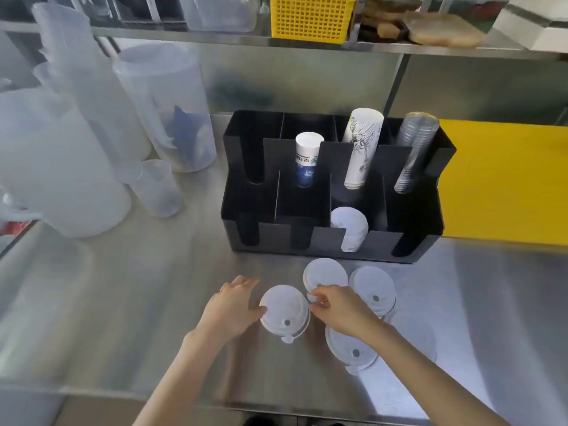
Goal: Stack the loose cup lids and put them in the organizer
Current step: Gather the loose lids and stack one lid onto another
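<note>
Stainless steel counter [153, 287]; black compartmented plastic organizer [408, 222] at rear, white lid stack [350, 229] in a front slot. Four loose white round plastic cup lids [373, 287] lie before it (frame blurred). Left hand [233, 305], fingers spread, steadies nearest lid [284, 312]. Right hand [338, 309] apparently pinches the far lid's [324, 275] edge.
</note>
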`<state>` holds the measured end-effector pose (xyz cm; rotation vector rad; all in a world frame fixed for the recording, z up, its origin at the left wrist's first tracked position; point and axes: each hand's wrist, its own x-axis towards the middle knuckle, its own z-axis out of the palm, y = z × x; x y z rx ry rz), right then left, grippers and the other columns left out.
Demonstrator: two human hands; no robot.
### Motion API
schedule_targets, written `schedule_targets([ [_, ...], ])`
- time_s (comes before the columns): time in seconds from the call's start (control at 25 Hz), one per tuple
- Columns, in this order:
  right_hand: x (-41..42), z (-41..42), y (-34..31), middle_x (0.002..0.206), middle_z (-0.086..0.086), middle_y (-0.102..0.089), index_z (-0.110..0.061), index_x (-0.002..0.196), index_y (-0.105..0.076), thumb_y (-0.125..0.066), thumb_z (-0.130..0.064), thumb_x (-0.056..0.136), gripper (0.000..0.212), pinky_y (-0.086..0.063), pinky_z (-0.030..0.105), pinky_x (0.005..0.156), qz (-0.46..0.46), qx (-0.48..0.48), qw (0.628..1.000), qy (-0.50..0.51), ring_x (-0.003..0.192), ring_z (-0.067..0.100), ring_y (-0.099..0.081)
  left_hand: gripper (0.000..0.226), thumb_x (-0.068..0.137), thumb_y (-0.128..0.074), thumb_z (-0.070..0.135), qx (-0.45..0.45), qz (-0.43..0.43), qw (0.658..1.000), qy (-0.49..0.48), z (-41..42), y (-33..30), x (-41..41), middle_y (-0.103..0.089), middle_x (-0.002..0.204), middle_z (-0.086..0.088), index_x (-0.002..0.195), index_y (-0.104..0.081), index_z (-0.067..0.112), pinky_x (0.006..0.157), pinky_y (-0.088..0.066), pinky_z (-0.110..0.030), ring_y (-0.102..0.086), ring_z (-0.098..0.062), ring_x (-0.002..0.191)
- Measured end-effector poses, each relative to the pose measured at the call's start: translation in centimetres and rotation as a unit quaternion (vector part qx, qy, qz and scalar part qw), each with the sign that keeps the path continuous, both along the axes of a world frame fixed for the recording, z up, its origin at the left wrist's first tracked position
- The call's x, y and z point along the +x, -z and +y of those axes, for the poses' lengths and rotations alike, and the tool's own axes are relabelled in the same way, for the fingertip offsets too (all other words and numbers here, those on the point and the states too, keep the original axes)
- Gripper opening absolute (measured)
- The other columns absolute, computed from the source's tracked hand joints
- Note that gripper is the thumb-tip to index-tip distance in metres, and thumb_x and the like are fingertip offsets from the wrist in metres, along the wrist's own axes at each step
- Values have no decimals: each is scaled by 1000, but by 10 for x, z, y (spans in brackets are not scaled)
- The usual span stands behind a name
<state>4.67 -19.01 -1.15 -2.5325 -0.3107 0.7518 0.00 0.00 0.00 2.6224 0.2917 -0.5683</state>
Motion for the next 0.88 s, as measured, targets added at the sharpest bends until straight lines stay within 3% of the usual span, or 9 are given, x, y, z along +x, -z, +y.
schedule_targets([
  [0.08, -1, 1, 8, 73, 12, -63, -8, 73, -59, -47, -21, 85, 22, -46, 37, 68, -11, -1, 1000, -20, 74, 32, -57, 54, 87, -52, 36, 3, 14, 1000, -1, -2, 9, -3, -40, 142, -1, 136, -37, 20, 100, -39, -39, -38, -25, 131],
  [0.16, -7, 4, 13, 53, 0, -41, -19, 52, -37, -45, -18, 85, 34, -32, 31, 55, -3, -10, 1000, -26, 56, 22, -41, 44, 85, -52, 38, 8, 40, 999, -2, -4, 20, -9, -48, 130, -4, 125, -47, 20, 92, -42, -39, -43, -25, 125],
  [0.24, -10, 6, 22, 55, -4, -36, -22, 52, -31, -45, -19, 85, 36, -28, 28, 50, -7, -6, 1000, -21, 59, 21, -38, 38, 84, -52, 41, 0, 54, 998, -26, -6, 29, -13, -51, 120, -5, 114, -53, 19, 82, -41, -35, -46, -25, 118],
  [0.36, -13, 10, 26, 76, 3, -46, -17, 70, -47, -44, -22, 85, 17, -36, 30, 62, -18, 4, 1000, -9, 72, 24, -43, 33, 84, -53, 41, -40, 39, 996, -72, -8, 40, -17, -51, 109, -6, 105, -56, 15, 77, -41, -32, -50, -26, 109],
  [0.48, -16, 14, 24, 87, 5, -43, -9, 85, -56, -45, -22, 87, 18, -36, 29, 66, -22, 6, 1000, -10, 75, 24, -43, 29, 84, -54, 39, -87, 17, 990, -108, -10, 51, -20, -49, 93, -4, 100, -58, 15, 74, -43, -31, -49, -25, 104],
  [0.64, -21, 18, 25, 87, 6, -42, -11, 73, -44, -44, -17, 88, 15, -32, 25, 53, -31, 29, 999, 4, 71, 25, -42, 23, 87, -53, 33, -153, -39, 975, -158, -17, 53, -23, -58, 83, -7, 99, -60, 15, 68, -36, -27, -46, -21, 87],
  [0.76, -26, 18, 28, 81, 9, -50, -9, 75, -46, -42, -18, 90, 18, -34, 18, 53, -29, 66, 997, 23, 70, 24, -46, 22, 87, -55, 29, -228, -82, 935, -258, -23, 47, -23, -62, 85, 1, 104, -61, 15, 78, -46, -32, -57, -25, 89],
  [0.88, -30, 18, 25, 89, 19, -63, 1, 90, -55, -44, -20, 90, 24, -49, 38, 73, -27, 107, 993, 51, 81, 31, -58, 25, 87, -57, 22, -309, -110, 882, -339, -28, 39, -27, -62, 81, 8, 109, -59, 10, 80, -56, -39, -63, -24, 84],
])
